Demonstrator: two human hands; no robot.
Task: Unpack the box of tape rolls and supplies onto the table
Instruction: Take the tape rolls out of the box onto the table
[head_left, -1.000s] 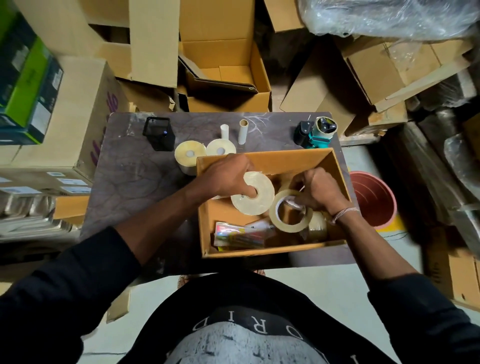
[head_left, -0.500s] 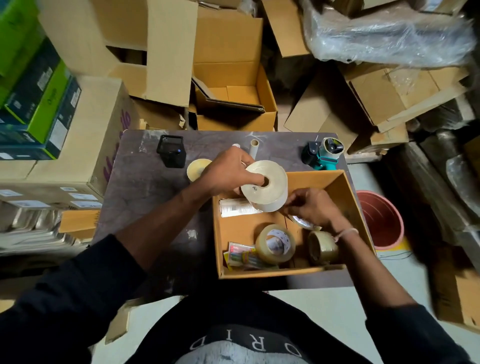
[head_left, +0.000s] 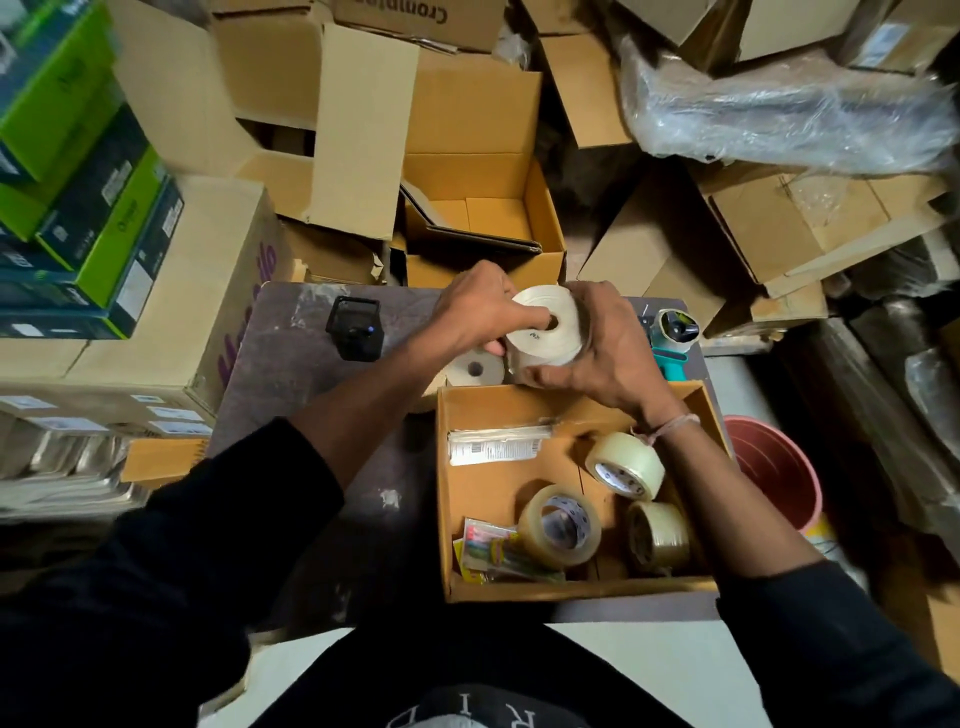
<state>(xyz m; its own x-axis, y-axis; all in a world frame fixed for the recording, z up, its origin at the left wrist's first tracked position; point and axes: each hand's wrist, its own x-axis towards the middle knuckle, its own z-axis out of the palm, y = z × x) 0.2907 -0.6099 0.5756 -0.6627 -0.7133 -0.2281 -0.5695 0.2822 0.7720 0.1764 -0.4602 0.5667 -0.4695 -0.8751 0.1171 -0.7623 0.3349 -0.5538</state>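
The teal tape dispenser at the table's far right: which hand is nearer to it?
Right. The right hand grips the white roll just left of the tape dispenser, apart from it. The left hand holds the roll's other side, farther away.

Bare table (head_left: 291, 395) between black holder (head_left: 356, 335) and box (head_left: 444, 499)

At twelve o'clock a cardboard carton (head_left: 415, 21) carries the upside-down print "Crompton", cut off by the top edge. At six o'clock the black shirt (head_left: 467, 712) shows pale mirrored capitals, of which "R" and "I" are legible. The white label (head_left: 493, 447) inside the open box (head_left: 571, 590) bears a barcode, its fine print unreadable.
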